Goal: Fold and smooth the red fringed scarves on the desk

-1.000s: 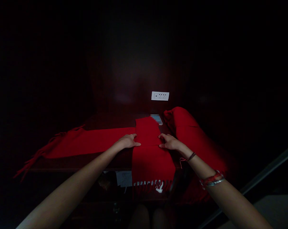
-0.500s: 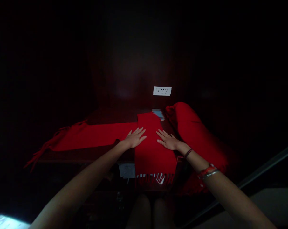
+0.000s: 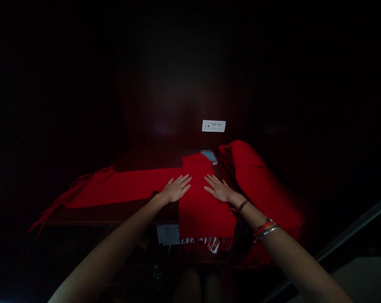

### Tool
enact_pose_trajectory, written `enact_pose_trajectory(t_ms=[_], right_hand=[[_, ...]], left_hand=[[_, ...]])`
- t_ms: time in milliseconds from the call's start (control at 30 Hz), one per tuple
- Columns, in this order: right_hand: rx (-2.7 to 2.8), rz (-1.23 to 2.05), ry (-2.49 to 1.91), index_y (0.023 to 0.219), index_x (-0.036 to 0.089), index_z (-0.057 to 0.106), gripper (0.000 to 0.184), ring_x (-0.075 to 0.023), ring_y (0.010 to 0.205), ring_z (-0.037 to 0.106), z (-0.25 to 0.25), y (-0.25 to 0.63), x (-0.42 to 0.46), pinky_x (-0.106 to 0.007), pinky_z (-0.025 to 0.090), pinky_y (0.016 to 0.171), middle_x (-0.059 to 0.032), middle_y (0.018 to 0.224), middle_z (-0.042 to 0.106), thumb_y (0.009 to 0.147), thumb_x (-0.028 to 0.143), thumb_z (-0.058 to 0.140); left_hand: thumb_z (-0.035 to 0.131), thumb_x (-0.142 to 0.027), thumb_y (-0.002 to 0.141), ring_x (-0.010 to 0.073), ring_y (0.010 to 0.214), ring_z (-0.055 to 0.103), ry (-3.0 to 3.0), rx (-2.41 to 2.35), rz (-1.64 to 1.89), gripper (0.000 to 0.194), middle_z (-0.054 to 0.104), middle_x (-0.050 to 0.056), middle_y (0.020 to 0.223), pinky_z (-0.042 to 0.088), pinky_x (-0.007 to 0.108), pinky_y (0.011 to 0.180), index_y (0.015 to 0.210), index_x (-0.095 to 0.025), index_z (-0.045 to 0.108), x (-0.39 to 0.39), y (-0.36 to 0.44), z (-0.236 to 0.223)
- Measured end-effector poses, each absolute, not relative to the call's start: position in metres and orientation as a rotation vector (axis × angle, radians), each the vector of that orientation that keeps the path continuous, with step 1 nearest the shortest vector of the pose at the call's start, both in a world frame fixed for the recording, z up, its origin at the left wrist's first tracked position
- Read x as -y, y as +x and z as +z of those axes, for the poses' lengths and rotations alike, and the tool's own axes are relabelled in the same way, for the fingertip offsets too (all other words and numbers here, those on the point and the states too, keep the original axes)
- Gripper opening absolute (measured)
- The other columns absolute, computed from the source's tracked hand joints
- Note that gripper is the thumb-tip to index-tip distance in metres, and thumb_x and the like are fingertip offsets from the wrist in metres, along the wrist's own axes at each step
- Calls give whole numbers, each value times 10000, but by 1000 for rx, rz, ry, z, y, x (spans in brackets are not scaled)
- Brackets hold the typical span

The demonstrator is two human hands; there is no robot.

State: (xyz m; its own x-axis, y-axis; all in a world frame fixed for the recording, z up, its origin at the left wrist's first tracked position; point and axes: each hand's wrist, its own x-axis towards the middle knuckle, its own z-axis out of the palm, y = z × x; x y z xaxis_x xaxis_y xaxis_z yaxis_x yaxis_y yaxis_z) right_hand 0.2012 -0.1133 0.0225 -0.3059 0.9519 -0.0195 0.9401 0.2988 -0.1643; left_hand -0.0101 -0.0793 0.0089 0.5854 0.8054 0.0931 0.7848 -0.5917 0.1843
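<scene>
A red fringed scarf (image 3: 206, 219) lies on a dark wooden surface (image 3: 133, 158). One part of it stretches left to a fringed end, and another part runs toward me, its fringe hanging over the front edge. My left hand (image 3: 177, 188) rests flat on the scarf near the corner where the two parts meet, fingers spread. On the right edge of the near part, my right hand (image 3: 218, 188) also lies flat with its fingers apart. Neither hand grips the cloth. A bracelet and bands circle my right wrist and forearm.
A bulky folded red cloth (image 3: 256, 181) with fringe lies to the right. Behind the scarf is a pixelated bluish flat object (image 3: 209, 156). A white socket plate (image 3: 213, 126) sits on the dark back wall. Pale paper (image 3: 168, 234) shows below the front edge.
The whole view has shifted slightly, so everything sits a little lower. My right hand has moved slightly left relative to the scarf; both hands stay flat on it.
</scene>
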Motion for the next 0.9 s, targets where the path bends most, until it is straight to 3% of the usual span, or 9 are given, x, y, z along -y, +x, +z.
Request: enact_pose_trajectory(t_ms=[167,367,533,633,767,900], right_hand=[[2478,276,-1849,1291,205,74,633,-203,1225,2,16,204,113,-495,87,939,-33,1354,41,767,558,113],[2413,167,-1746,1279,196,176,626,-213,1224,39,42,211,113,-457,105,953,-61,1347,114,763,547,225],[2442,46,-1613,1177,121,395,486,-188,1196,191,70,216,110,-311,190,963,-101,1276,304,785,402,333],[2502,91,-1650,1167,119,411,456,-188,1183,227,66,204,106,-287,206,957,-100,1229,378,787,366,351],[2548,212,-1763,1204,59,350,530,-223,1183,225,50,183,102,-301,206,955,-158,1257,319,770,361,390],[2466,286,-1794,1168,82,404,504,-234,1148,296,57,184,98,-294,250,927,-152,1237,356,752,367,422]], left_hand=[[162,-428,831,164,1214,118,2626,-1331,246,465,144,-14,1339,97,402,957,1272,-280,165,79,-12,5],[164,-400,835,127,1198,175,2565,-1397,581,490,203,49,1327,152,257,963,1255,-164,255,69,-42,29],[263,-476,792,300,1188,140,2297,-1993,488,569,185,137,1319,182,447,918,1239,-126,283,58,-105,43],[253,-552,755,390,1161,132,2008,-2196,314,642,187,172,1308,200,547,847,1247,-140,265,57,-131,36],[240,-585,731,405,1132,206,1947,-2181,185,641,258,174,1279,219,567,820,1222,-181,321,62,-124,28],[212,-519,770,366,1160,178,2138,-2215,321,564,237,149,1297,216,538,849,1205,-189,354,62,-83,37]])
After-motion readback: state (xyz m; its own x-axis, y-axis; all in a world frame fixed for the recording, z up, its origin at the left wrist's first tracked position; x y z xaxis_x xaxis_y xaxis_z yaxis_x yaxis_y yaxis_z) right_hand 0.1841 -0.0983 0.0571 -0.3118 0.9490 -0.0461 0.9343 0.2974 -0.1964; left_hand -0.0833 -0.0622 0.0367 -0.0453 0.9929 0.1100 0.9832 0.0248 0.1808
